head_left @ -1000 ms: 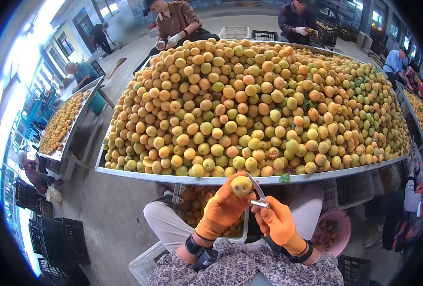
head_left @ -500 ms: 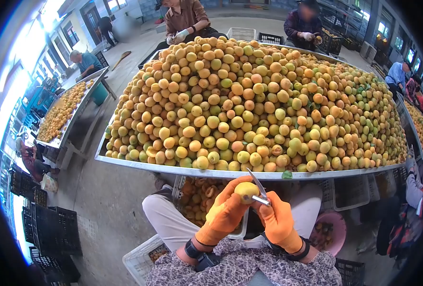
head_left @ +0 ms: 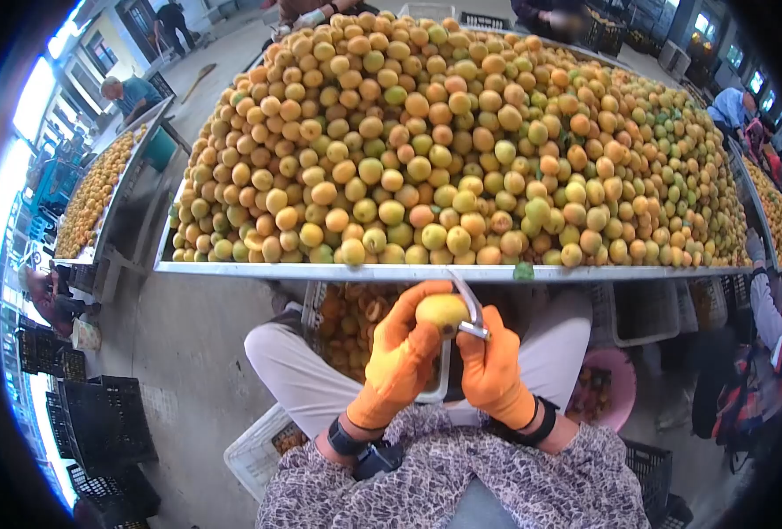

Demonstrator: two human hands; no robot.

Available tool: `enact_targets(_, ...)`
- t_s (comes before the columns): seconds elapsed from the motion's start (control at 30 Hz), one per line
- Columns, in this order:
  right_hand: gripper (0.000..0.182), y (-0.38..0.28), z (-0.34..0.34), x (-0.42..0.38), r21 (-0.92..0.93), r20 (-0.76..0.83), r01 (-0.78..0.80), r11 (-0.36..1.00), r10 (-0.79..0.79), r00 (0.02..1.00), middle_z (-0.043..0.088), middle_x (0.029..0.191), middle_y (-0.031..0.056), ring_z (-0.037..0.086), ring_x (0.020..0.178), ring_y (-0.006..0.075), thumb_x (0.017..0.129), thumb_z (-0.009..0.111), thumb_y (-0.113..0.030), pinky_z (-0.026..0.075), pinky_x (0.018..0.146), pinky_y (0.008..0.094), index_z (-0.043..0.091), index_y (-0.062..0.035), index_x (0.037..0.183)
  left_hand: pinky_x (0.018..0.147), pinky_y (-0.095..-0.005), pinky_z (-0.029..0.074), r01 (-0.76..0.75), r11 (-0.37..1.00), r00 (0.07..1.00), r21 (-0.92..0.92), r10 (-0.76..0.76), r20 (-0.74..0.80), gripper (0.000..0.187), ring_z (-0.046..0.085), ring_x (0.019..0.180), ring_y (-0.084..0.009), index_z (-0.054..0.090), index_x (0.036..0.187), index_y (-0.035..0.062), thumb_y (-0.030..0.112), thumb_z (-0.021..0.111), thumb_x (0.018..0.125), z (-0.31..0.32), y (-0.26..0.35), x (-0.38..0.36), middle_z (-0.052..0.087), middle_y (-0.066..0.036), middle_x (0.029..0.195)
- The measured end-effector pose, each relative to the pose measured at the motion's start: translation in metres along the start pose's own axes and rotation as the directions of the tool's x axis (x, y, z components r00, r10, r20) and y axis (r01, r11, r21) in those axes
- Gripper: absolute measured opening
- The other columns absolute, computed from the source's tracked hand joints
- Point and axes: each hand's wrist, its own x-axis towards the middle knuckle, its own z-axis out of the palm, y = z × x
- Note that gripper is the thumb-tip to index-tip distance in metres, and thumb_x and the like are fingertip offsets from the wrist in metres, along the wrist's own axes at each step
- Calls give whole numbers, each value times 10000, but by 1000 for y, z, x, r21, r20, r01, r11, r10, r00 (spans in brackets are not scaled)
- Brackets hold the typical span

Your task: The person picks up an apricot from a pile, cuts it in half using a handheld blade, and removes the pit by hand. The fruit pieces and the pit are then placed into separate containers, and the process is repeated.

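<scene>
An apricot (head_left: 441, 312), yellow with a dark spot, sits in the gloved fingers of my left hand (head_left: 395, 366), which is closed around it. My right hand (head_left: 496, 370), in a matching orange glove, grips a small curved knife (head_left: 473, 308) by its metal handle. The blade lies against the right side of the apricot, its tip pointing up. Both hands are just in front of the metal rim (head_left: 338, 271) of a table heaped with apricots (head_left: 461, 167). Below my left hand, a crate (head_left: 312, 309) of cut apricots stands between my knees.
A pink basin (head_left: 622, 388) with fruit scraps stands right of my knee. At my left is a white crate (head_left: 252, 445), with black crates (head_left: 104, 423) farther out. People sit across the table, and another apricot table (head_left: 100, 198) is at the left.
The knife blade has come against the apricot's right side; before, it stood more apart from it. The view has tilted down, so the heap sits higher in it.
</scene>
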Motion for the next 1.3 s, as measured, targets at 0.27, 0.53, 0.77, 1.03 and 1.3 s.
enact_targets(0.27,233,5,-4,8,-43,-60,6,999,-9,998,613,755,214,633,719,440,983,542,-245,485,566,389,537,-16,1024,747,-205,466,-40,978,995,206,21,95,675,566,920,-90,464,1351,22,367,750,845,-13,3,14,619,-42,1116)
enact_targets(0.53,236,50,-64,-13,491,-91,-278,826,366,926,556,606,149,542,523,240,966,546,-221,390,488,332,569,9,918,963,-351,487,-237,923,970,304,243,19,570,615,1064,-228,451,1305,-24,352,647,924,-34,51,37,619,-146,1147)
enact_targets(0.77,259,-5,-67,-5,-232,-107,-196,953,175,979,445,556,106,437,495,180,969,576,-268,355,480,330,531,-17,924,868,-410,527,73,953,987,-294,-26,161,644,598,839,-196,476,1285,49,570,543,912,-33,6,39,593,-96,960)
enact_targets(1.03,325,-24,-41,-4,106,274,-275,956,238,932,534,669,95,479,565,206,991,537,-342,429,564,303,545,-18,984,796,-259,431,202,967,973,-153,-182,141,760,518,871,-117,422,1378,25,613,530,908,-5,13,18,531,-16,964)
enact_targets(1.3,305,-20,-38,-10,81,226,-147,986,126,966,580,690,127,563,566,267,981,559,-315,449,548,315,554,-12,959,758,-277,474,179,979,965,-95,-155,212,726,534,911,-122,414,1358,7,484,671,873,6,21,11,521,-30,1052)
